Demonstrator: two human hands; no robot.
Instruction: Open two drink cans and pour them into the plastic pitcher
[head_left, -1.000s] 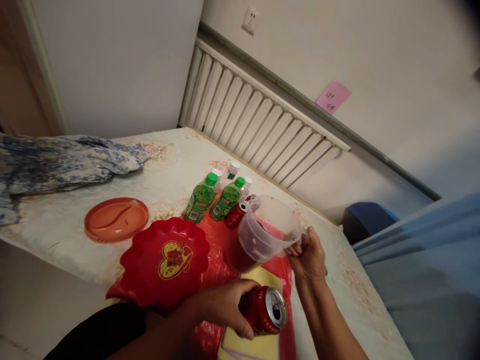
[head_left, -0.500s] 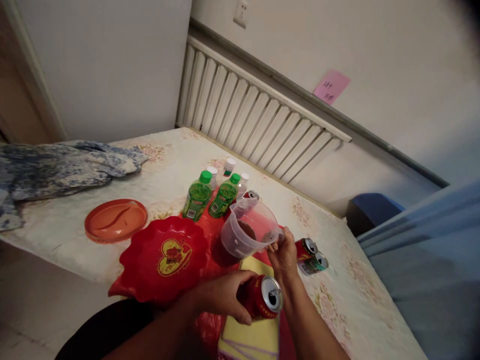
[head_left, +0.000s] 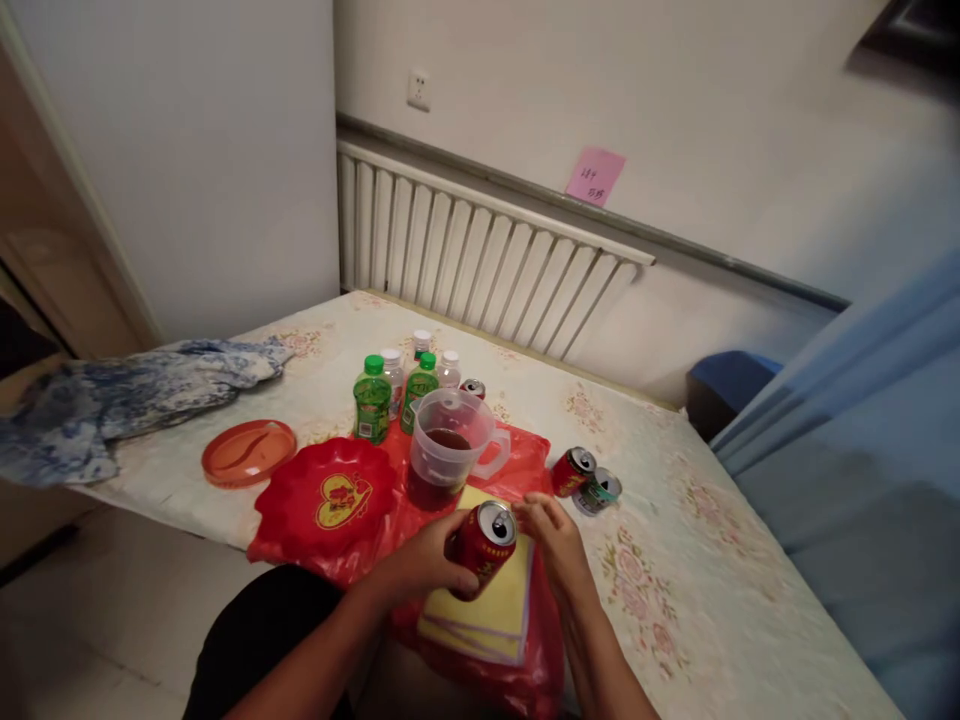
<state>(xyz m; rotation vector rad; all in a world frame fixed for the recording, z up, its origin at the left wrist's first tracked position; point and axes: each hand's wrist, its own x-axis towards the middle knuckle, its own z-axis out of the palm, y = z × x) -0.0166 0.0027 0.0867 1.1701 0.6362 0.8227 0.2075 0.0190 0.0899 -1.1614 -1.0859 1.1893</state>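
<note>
My left hand (head_left: 431, 560) is wrapped round a red drink can (head_left: 484, 570), opened at the top and raised over yellow cloths or sheets (head_left: 491, 625). Just right of the can's top is my right hand (head_left: 553, 535), its fingers loosely stretched and nothing seen in them; whether a fingertip touches the rim I cannot tell. A clear plastic measuring jug (head_left: 442, 460), part filled with dark brown liquid, stands beyond both hands with its handle to the right. On the right are another red can (head_left: 574, 472) and a green-and-silver can (head_left: 598, 492), both opened.
Red plastic sheeting (head_left: 525, 455) lies under the jug and the scalloped red plate (head_left: 300, 510). Green-capped bottles (head_left: 373, 405), white-capped clear bottles (head_left: 450, 370) and a can (head_left: 472, 387) stand behind. An orange dish (head_left: 225, 455) and patterned cloth (head_left: 165, 385) lie left.
My right hand has let go of the jug's handle and come back toward the can. The jug now stands on the red sheeting. My left hand still holds the can, and the view has tilted.
</note>
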